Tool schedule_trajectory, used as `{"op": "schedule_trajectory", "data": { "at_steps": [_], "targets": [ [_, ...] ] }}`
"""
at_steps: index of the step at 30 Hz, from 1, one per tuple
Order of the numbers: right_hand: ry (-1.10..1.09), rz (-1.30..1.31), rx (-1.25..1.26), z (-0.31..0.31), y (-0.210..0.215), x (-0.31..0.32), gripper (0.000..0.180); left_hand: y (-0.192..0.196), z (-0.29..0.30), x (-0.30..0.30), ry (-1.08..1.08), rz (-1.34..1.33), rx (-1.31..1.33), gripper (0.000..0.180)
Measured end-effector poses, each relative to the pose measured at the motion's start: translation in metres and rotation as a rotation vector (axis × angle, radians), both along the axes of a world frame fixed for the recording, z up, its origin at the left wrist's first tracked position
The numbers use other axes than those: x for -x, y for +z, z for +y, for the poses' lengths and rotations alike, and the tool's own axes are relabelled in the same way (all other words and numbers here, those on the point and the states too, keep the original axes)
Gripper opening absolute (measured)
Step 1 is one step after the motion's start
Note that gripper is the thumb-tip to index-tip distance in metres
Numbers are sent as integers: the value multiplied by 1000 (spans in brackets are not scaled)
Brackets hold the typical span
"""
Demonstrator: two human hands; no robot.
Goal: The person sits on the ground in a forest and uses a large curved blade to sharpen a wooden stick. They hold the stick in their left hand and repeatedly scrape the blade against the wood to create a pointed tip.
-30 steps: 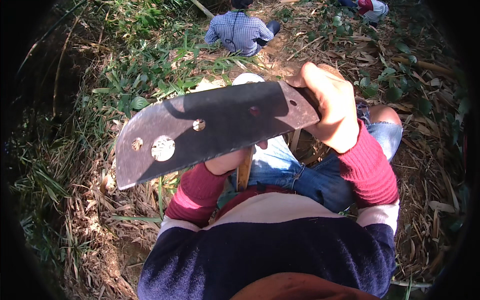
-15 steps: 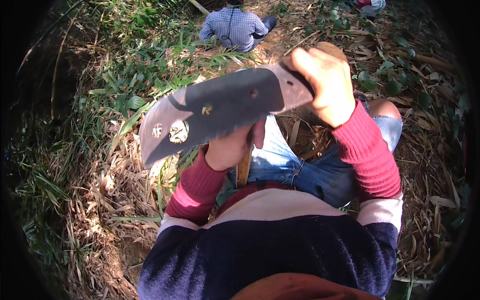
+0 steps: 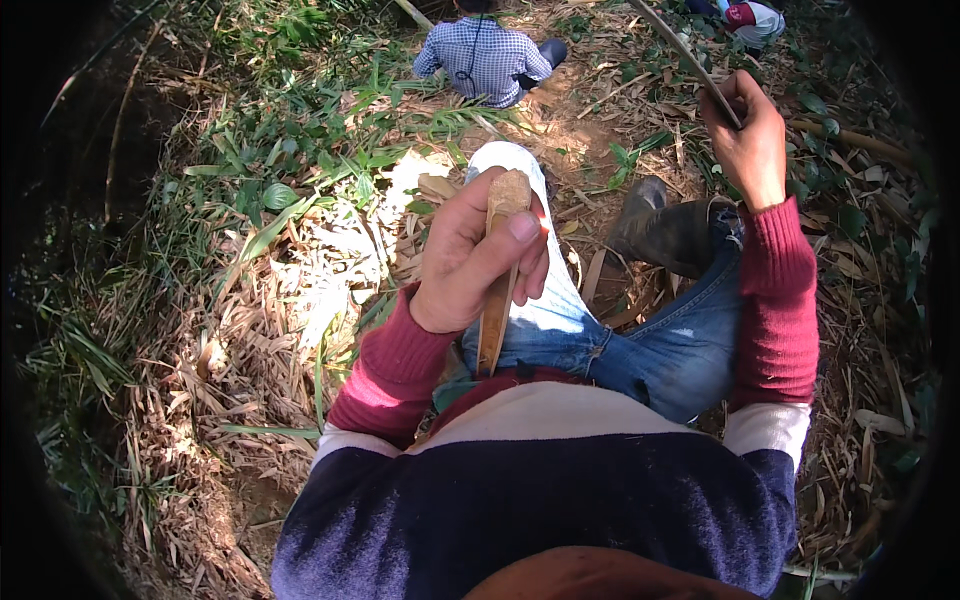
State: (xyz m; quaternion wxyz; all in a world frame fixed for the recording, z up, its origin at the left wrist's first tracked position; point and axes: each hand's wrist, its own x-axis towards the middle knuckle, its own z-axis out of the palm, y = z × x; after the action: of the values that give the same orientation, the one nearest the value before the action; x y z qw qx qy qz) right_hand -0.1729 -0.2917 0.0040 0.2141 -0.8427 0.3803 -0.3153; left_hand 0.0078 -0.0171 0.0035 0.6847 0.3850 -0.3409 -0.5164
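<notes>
My left hand (image 3: 462, 262) is closed round a tapered light-brown wooden stick (image 3: 492, 330), its thumb laid across the front. The stick's blunt, rough end points up and away from me, while its lower end reaches down to my waist. Out to the far right, my right hand (image 3: 752, 150) grips a broad cleaver (image 3: 684, 54), seen nearly edge-on now. Its blade runs up and leftward past the picture's top edge, well apart from the stick. Most of the cleaver's handle is hidden in my fist.
My jeans-clad legs (image 3: 660, 360) and a dark boot (image 3: 660, 232) lie below my hands. A person in a checked shirt (image 3: 488, 62) sits ahead with their back to me; another person (image 3: 755, 24) is at the far right. Dry leaves (image 3: 250, 370) and green plants cover the ground.
My right hand has swung the cleaver up and to the right, away from the stick, turning the blade edge-on. The left hand and the stick's upper end, earlier behind the blade, now show.
</notes>
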Motion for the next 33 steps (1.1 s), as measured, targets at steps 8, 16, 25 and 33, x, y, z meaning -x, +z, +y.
{"op": "schedule_trajectory", "data": {
  "at_steps": [8, 16, 25, 33],
  "targets": [
    [516, -257, -19, 99, 11, -19, 28, -17, 1, 7, 134, -109, 30, 21],
    [609, -211, 280, 137, 28, -37, 31, -35, 14, 12, 173, -251, -119, 25],
    [513, -30, 446, 100, 17, -46, 32, -2, 7, 17, 223, -13, -233, 24],
    [144, 150, 242, 35, -11, -16, 38, 3, 9, 24, 180, -138, -72, 20]
  ]
}}
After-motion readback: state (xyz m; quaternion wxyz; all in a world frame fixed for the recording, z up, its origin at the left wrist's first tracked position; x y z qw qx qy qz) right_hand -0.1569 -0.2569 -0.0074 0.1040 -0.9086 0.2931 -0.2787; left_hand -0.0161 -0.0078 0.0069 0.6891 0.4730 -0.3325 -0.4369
